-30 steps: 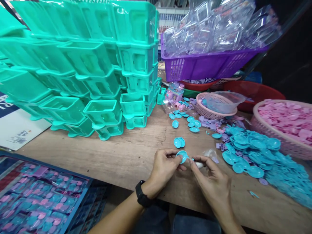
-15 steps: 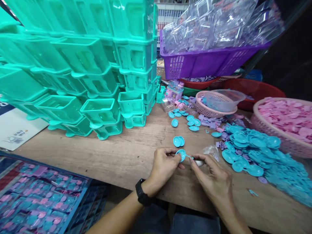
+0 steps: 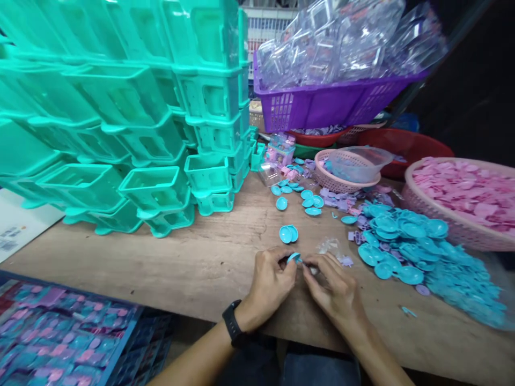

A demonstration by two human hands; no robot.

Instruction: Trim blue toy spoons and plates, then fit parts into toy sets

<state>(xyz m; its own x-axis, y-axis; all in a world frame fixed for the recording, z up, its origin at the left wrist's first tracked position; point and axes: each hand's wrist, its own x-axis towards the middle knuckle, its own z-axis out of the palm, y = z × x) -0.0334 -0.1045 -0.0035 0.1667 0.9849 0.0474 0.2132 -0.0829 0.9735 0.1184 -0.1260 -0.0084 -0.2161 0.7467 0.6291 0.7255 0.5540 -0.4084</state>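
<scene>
Between thumb and fingers, my left hand (image 3: 271,287) pinches a small turquoise toy pan (image 3: 294,257), its round dish tilted nearly edge-on. My right hand (image 3: 337,287) is closed at the pan's thin handle (image 3: 300,260); the fingers hide most of it. A whitish bit (image 3: 314,271) shows under the right fingers, too small to name. Just beyond the hands lie two overlapping turquoise dishes (image 3: 288,234). A crumpled clear plastic piece (image 3: 329,246) rests beyond my right hand.
Stacked green bins (image 3: 209,174) rise on the left. To the right spreads a heap of turquoise dishes and small parts (image 3: 418,236), near a pink basket (image 3: 458,225) of pink pieces. A purple basket (image 3: 322,104) holds clear packs. A tray of packed pieces (image 3: 60,343) sits lower left.
The pan has tilted from facing up to nearly edge-on. My right hand has moved left, closer to my left hand. The whole view has shifted slightly.
</scene>
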